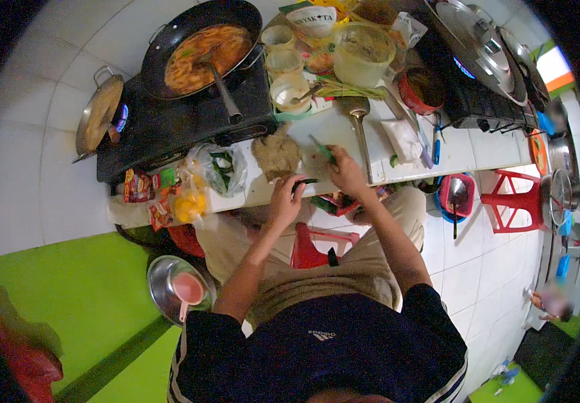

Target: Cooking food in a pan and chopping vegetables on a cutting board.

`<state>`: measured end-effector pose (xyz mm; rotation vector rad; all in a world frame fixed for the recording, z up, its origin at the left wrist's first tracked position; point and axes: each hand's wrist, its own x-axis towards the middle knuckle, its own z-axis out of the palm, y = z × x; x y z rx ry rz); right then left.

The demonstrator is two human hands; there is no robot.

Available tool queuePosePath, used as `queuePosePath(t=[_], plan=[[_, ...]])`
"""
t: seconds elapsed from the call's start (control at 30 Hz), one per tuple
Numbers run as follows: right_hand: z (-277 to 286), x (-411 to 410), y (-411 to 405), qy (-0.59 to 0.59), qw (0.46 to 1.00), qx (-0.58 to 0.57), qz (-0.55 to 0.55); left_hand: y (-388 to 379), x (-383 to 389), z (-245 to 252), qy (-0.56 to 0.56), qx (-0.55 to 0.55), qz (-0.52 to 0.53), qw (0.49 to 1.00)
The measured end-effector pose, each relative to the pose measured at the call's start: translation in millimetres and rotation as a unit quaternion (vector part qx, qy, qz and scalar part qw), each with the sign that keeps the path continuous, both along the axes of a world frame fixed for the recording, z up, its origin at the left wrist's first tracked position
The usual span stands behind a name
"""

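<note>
My left hand [287, 197] grips a dark green chili [306, 183] at the counter's front edge. In my right hand [346, 171] is a small knife with a green handle [326, 152], its blade pointing up and left over a pale cutting board [315, 128]. A crumpled brown cloth [276, 150] lies just beyond my left hand. To its left rests a clear plastic bag of green chilies [223, 169]. A long-handled metal ladle [361, 121] lies to the right of the knife.
A wok of orange-red food [208, 58] stands on the left stove, with a ladle in it. Behind the board are tubs [363, 53] and stalks. A lit burner and lidded pan [481, 45] are at the right. A red stool [514, 201] stands on the floor; a person [554, 302] is far right.
</note>
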<state>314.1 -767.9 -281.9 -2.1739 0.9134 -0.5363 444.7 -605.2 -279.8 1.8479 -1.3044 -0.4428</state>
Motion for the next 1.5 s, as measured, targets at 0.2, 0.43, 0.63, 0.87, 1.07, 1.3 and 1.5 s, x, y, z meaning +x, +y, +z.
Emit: queuePosePath(t=[0.2, 0.43, 0.63, 0.87, 1.07, 1.3, 1.5], plan=[[14.7, 76.1, 25.7, 0.098, 0.986, 0.001, 0.139, 30.6, -1.8, -14.2, 0.037, 0.031, 0.025, 0.999], [11.1, 23.0, 33.9, -0.082, 0.995, 0.009, 0.057, 28.3, -2.5, -12.2, 0.037, 0.02, 0.053, 0.998], [-8.7, -46.8, 31.8, 0.056, 0.997, 0.019, -0.054, -63.2, -12.2, 5.9, -0.164, -0.036, 0.006, 0.986], [-4.8, -56.7, 28.6, 0.157, 0.987, -0.009, -0.033, -100.1, -18.9, -30.9, -0.138, -0.071, 0.022, 0.988], [11.2, -53.8, 34.3, 0.163, 0.986, 0.014, -0.04, -97.5, -27.9, -33.4, -0.142, -0.088, 0.063, 0.984], [10.1, -42.3, 35.2, 0.272, 0.961, -0.046, 0.002, -93.9, -28.7, -31.6, -0.177, -0.054, 0.054, 0.981], [-2.5, -35.3, 24.8, 0.288, 0.953, -0.084, 0.035, -96.5, -26.3, -37.5, -0.189, -0.049, 0.056, 0.979]])
